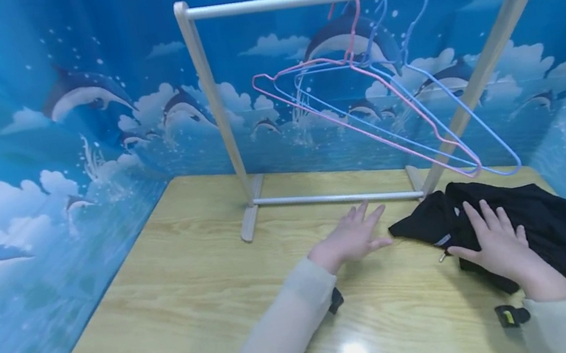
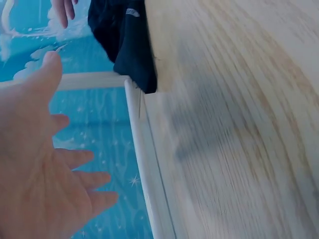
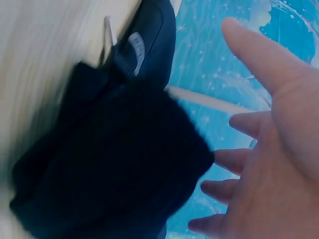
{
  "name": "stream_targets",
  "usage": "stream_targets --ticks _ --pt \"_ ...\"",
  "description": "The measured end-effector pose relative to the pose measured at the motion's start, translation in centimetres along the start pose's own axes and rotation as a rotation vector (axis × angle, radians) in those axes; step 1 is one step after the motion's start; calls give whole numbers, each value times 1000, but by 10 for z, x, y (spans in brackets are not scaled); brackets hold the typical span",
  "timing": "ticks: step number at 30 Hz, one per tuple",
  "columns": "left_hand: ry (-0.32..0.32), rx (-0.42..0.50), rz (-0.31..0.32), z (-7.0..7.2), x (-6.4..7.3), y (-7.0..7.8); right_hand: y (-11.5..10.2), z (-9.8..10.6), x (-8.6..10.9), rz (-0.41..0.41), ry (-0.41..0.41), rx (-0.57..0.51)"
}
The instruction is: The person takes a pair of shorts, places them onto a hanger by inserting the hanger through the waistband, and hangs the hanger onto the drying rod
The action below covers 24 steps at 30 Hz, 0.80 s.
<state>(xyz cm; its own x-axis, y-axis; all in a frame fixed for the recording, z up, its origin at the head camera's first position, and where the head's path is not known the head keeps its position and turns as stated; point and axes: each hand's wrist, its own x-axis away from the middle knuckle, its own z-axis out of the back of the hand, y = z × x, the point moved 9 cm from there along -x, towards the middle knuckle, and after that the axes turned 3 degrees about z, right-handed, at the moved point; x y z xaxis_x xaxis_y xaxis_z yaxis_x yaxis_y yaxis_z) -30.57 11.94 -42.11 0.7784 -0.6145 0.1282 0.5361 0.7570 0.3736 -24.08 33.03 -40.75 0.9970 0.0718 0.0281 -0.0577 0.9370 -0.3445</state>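
A black zip-up garment (image 1: 547, 224) lies bunched on the right of the table, with a small pale label and a metal zipper pull (image 3: 110, 31) at its collar end. Over it, my right hand (image 1: 503, 248) has its fingers spread and grips nothing; whether the fingertips touch the cloth I cannot tell. To the left of the garment, my left hand (image 1: 347, 237) hovers above the table with straight, spread fingers and holds nothing. A pink hanger (image 1: 348, 124) and two blue hangers (image 1: 466, 106) hang toward the right of the rack's top bar.
The rack (image 1: 213, 100) stands at the back of the wooden table (image 1: 172, 322), its low crossbar (image 1: 338, 197) close to the table top. Blue curtains (image 1: 100, 139) printed with dolphins and clouds surround the table. A strap with a dark buckle (image 1: 507, 317) is by my right wrist.
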Motion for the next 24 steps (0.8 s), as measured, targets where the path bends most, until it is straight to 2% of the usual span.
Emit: stream_targets --ticks 6,13,20,24 --pt "-41 -13 -16 -5 -12 7 24 3 4 -25 -14 21" --pt "-89 -17 -17 -21 -27 23 47 3 13 -61 -46 36" --pt "-78 -58 -26 -26 -36 33 51 3 17 -49 -57 57" --pt "-96 -60 -6 -29 -45 37 51 -2 22 -27 -77 58"
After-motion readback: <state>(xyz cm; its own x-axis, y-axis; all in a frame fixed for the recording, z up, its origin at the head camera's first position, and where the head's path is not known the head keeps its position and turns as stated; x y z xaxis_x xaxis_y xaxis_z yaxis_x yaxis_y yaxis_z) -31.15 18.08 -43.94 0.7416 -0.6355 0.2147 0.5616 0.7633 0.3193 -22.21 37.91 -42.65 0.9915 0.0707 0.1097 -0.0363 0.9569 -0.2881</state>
